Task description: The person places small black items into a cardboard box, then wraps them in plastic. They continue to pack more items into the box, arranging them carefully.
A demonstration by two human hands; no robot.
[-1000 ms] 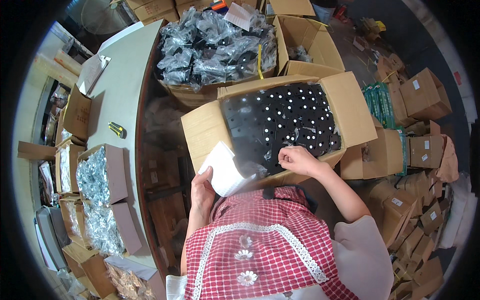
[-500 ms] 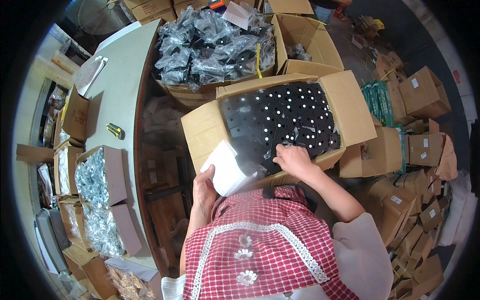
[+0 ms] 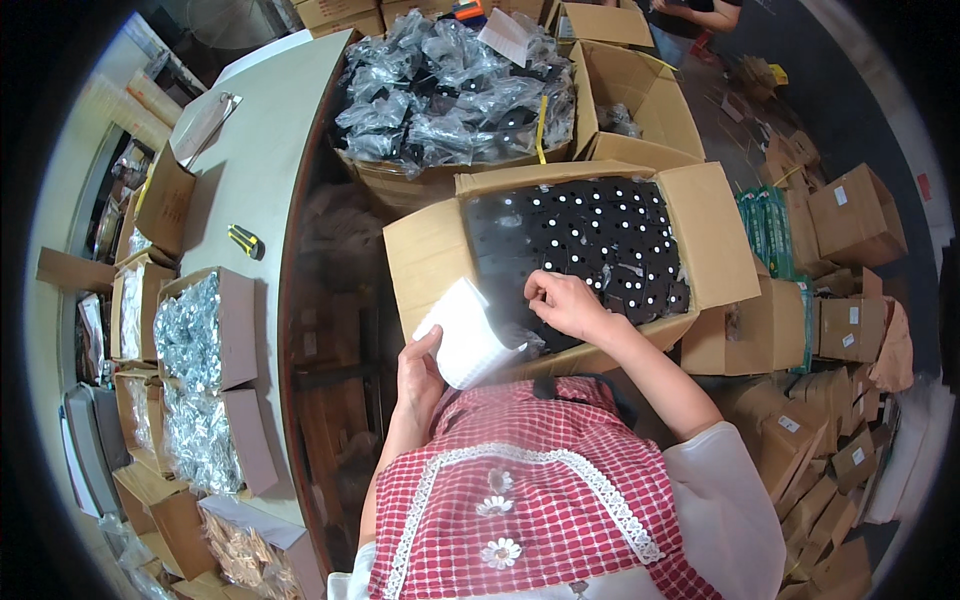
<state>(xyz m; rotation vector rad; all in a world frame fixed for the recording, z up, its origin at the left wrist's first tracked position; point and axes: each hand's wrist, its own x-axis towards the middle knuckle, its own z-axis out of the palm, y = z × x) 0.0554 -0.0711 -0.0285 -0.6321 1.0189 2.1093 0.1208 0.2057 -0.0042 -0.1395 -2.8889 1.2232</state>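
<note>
My left hand [image 3: 420,368] grips the edge of a curled white sheet [image 3: 460,335] with faint rows on it, like a sheet of small stickers. The sheet leans over the near left corner of an open cardboard box [image 3: 430,265]. Flat black pieces [image 3: 605,235] fill that box in rows. Many of the pieces on the right bear a white round dot, while those at the left, under clear plastic, look plain. Above the near middle of the pieces is my right hand [image 3: 565,303], thumb and fingers pinched together. Whatever lies between its fingertips is too small to make out.
A carton heaped with plastic-bagged black parts [image 3: 450,95] stands beyond the box, beside another open carton [image 3: 640,95]. On the left table [image 3: 250,150] lies a yellow-black utility knife [image 3: 244,241]. Boxes of bagged parts [image 3: 190,335] line its edge. Cartons [image 3: 850,215] pile up at right; another person [image 3: 695,18] stands far back.
My right hand has moved left and slightly away from me across the black pieces. The left hand still holds the sheet. The view has shifted a little, and a person shows more at the top.
</note>
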